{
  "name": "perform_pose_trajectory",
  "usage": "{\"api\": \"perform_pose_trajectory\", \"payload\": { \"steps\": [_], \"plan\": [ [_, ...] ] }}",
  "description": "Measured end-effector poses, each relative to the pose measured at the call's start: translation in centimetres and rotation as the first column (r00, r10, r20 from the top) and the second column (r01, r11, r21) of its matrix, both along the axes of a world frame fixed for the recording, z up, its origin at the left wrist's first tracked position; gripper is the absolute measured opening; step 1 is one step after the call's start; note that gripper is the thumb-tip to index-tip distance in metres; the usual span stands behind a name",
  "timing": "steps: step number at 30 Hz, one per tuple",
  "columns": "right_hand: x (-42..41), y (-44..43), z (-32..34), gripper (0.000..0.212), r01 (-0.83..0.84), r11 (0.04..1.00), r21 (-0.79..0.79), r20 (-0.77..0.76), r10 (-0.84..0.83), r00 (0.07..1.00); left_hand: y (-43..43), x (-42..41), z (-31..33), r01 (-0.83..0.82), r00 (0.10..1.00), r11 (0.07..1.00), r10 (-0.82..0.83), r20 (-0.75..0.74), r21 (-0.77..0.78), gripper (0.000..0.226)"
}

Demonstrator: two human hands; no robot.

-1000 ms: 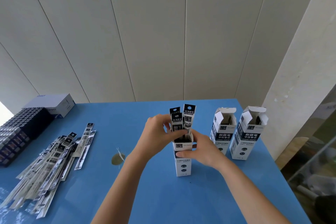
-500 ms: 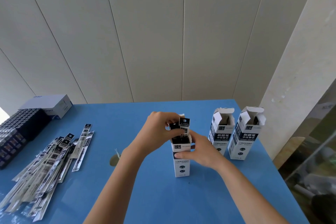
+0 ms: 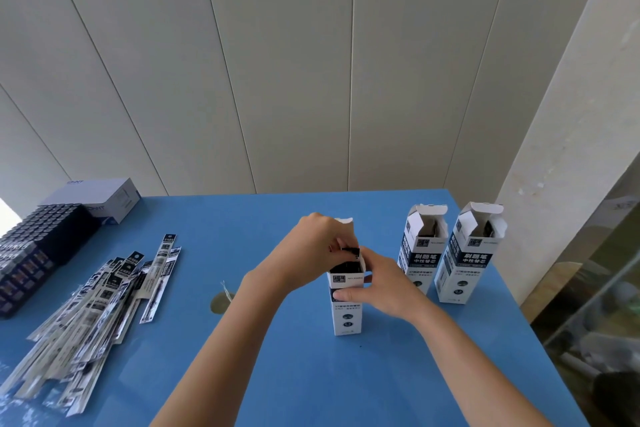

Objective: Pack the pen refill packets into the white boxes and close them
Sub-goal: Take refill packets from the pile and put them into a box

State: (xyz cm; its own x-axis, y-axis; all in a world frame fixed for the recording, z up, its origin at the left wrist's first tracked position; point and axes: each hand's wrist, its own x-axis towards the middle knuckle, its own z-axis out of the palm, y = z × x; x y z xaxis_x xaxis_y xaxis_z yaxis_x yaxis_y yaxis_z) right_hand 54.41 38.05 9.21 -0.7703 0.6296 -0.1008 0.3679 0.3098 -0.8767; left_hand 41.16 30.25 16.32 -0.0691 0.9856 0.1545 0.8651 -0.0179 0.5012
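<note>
A tall white box (image 3: 347, 314) stands upright mid-table with its top flaps open. My left hand (image 3: 313, 253) is over its mouth, fingers pinched on the black tops of pen refill packets (image 3: 349, 252) that sit almost fully inside. My right hand (image 3: 377, 284) grips the box's upper right side and front. Two more open white boxes (image 3: 419, 253) (image 3: 465, 256) stand upright at the right, dark contents showing inside. A loose pile of refill packets (image 3: 93, 308) lies on the left of the blue table (image 3: 277, 374).
A tray of dark small items (image 3: 31, 246) and a white carton (image 3: 104, 199) sit at the far left. A small round mark (image 3: 220, 302) is on the table. The table's right edge (image 3: 512, 288) runs close beside the two boxes; a wall stands behind.
My left hand has pushed the refill packets down into the middle box; they stood well above the rim a second ago and only their tops show now. My right hand stays on the box.
</note>
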Motion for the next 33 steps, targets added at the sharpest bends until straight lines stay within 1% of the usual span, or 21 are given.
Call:
{"api": "perform_pose_trajectory", "payload": {
  "steps": [5,7,10,12,16,17,19,21,22,23,24,25,26,28,31,33],
  "plan": [
    [-0.1,0.0,-0.2,0.048,0.001,1.0,0.01,0.008,-0.001,1.0,0.5,0.7,-0.7,0.012,0.989,0.996,-0.025,-0.143,-0.086,0.02],
    [-0.1,0.0,-0.2,0.048,0.003,1.0,0.011,0.004,-0.003,1.0,0.4,0.7,-0.5,0.013,0.989,0.993,-0.03,-0.143,-0.115,0.015],
    [0.0,-0.1,-0.2,0.051,0.009,1.0,0.008,-0.008,-0.009,1.0,0.1,0.4,-0.1,-0.011,0.992,0.998,0.003,-0.129,-0.061,0.006],
    [0.1,-0.2,-0.2,0.054,0.009,1.0,0.002,-0.011,-0.009,1.0,0.1,0.4,-0.1,-0.022,0.988,0.999,0.014,-0.157,-0.048,0.009],
    [0.2,-0.1,-0.4,0.05,0.012,1.0,-0.011,-0.033,-0.012,0.999,0.3,1.0,-0.4,-0.005,0.976,0.998,-0.008,-0.216,-0.058,0.013],
    [0.3,-0.2,-0.4,0.051,0.007,1.0,-0.014,-0.04,-0.008,0.999,0.2,1.0,-0.3,-0.006,0.979,0.998,-0.005,-0.205,-0.055,0.014],
    [0.5,-0.3,-0.7,0.054,0.002,1.0,-0.014,-0.049,-0.002,0.999,-0.5,0.8,-0.2,-0.015,0.993,1.0,0.016,-0.12,0.003,0.013],
    [0.6,-0.4,-1.2,0.052,0.012,1.0,-0.013,-0.04,-0.012,0.999,-1.6,0.5,-0.3,-0.1,0.995,0.985,0.102,-0.008,0.144,0.012],
    [0.7,-0.5,-1.5,0.051,0.019,1.0,-0.011,-0.031,-0.019,0.999,-2.2,0.4,-0.5,-0.176,0.984,0.954,0.168,0.05,0.244,0.013],
    [0.8,-0.6,-1.8,0.051,0.024,1.0,-0.009,-0.028,-0.024,0.999,-2.9,0.2,-0.9,-0.26,0.965,0.904,0.236,0.11,0.34,0.014],
    [0.8,-0.6,-2.1,0.05,0.029,1.0,-0.007,-0.029,-0.029,0.999,-3.5,0.0,-1.6,-0.343,0.939,0.851,0.304,0.161,0.399,0.014],
    [0.9,-0.6,-2.5,0.051,0.035,0.999,-0.009,-0.031,-0.035,0.999,-4.1,-0.3,-2.5,-0.418,0.908,0.813,0.372,0.192,0.405,0.015],
    [1.0,-0.6,-2.9,0.052,0.041,0.999,-0.016,-0.029,-0.042,0.999,-4.7,-0.5,-3.5,-0.48,0.877,0.795,0.438,0.195,0.372,0.017],
    [1.3,-0.8,-3.7,0.057,0.059,0.998,-0.037,-0.007,-0.059,0.998,-5.9,-1.1,-5.9,-0.548,0.836,0.796,0.535,0.123,0.256,0.022],
    [2.3,-1.2,-5.0,0.067,0.108,0.992,-0.064,0.066,-0.103,0.992,-7.3,-1.5,-9.0,-0.556,0.828,0.826,0.561,-0.029,0.094,0.027],
    [3.3,-1.6,-6.0,0.06,0.144,0.989,-0.043,0.134,-0.137,0.981,-8.2,-1.5,-10.7,-0.555,0.828,0.831,0.551,-0.102,-0.017,0.028]
  ]
}}
